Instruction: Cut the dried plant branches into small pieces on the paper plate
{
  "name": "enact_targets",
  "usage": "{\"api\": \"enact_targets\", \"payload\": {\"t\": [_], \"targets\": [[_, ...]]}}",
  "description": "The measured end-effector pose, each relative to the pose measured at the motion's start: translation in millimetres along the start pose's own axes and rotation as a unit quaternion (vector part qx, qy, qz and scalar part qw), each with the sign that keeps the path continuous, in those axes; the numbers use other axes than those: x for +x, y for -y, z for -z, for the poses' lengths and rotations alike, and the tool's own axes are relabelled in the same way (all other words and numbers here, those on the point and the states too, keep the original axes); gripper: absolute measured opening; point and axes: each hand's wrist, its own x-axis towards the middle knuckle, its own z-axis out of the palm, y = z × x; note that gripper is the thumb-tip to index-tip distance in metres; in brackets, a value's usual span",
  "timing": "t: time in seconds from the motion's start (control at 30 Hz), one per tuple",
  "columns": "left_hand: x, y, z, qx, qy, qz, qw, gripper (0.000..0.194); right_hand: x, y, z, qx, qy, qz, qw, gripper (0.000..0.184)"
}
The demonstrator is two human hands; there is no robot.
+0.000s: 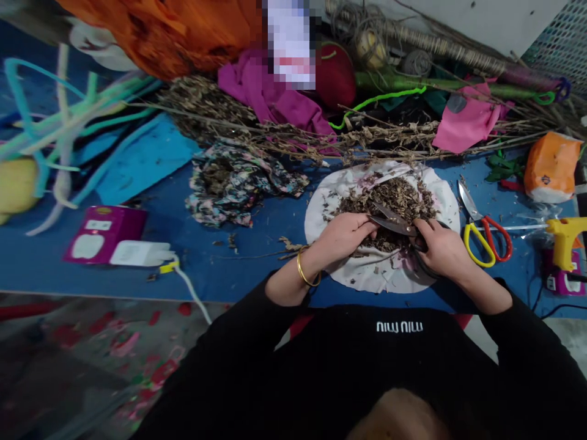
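My right hand [443, 247] is closed round the dark handles of a pair of scissors [401, 227], whose blades point left and stand apart. Close to the blade tips, my left hand [348, 234] has its thumb and fingers pinched together; what lies between them is hidden. Beneath both hands, crumbled dried brown leaves [398, 198] are heaped on a round white cloth [383, 278]. A thin dry stem [257, 255] lies on the table by my left wrist.
Red-and-yellow-handled scissors [481, 229] and a yellow glue gun [563, 238] lie to the right. A bunched floral cloth [243, 189] holds more leaf bits. Dried branches [367, 137] span the back. At left are a purple power socket [103, 235] and foam-like strips [59, 140].
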Motion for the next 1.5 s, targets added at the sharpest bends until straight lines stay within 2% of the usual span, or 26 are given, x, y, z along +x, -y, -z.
{"api": "enact_targets", "payload": {"t": [0.4,0.6,0.77,0.87,1.03,1.1,1.3,1.5], "targets": [[2,0,-0.2,0.018,-0.003,-0.008,1.0,0.035,3,-5,-4,0.002,-0.015,0.012,1.0,0.05],[0,-8,1.6,0.032,-0.024,-0.022,0.999,0.034,7,-13,-8,0.015,-0.077,0.008,0.997,0.052],[-5,-11,6.2,0.087,-0.059,-0.054,0.993,0.02,8,-18,-15,0.052,-0.152,0.014,0.987,0.051],[-6,-10,4.5,0.134,-0.1,-0.067,0.984,0.019,9,-19,-19,0.066,-0.174,0.015,0.982,0.049],[-1,-6,0.3,0.231,-0.222,-0.062,0.945,0.029,12,-22,-22,0.092,-0.208,0.015,0.974,0.05],[2,-4,1.6,0.244,-0.241,-0.077,0.936,0.03,13,-23,-22,0.101,-0.214,0.012,0.972,0.051],[8,1,5.4,0.201,-0.205,-0.152,0.946,0.028,16,-27,-24,0.114,-0.22,0.005,0.969,0.05],[5,-3,0.1,0.191,-0.153,-0.142,0.959,0.031,14,-26,-22,0.102,-0.219,0.001,0.97,0.054]]}}
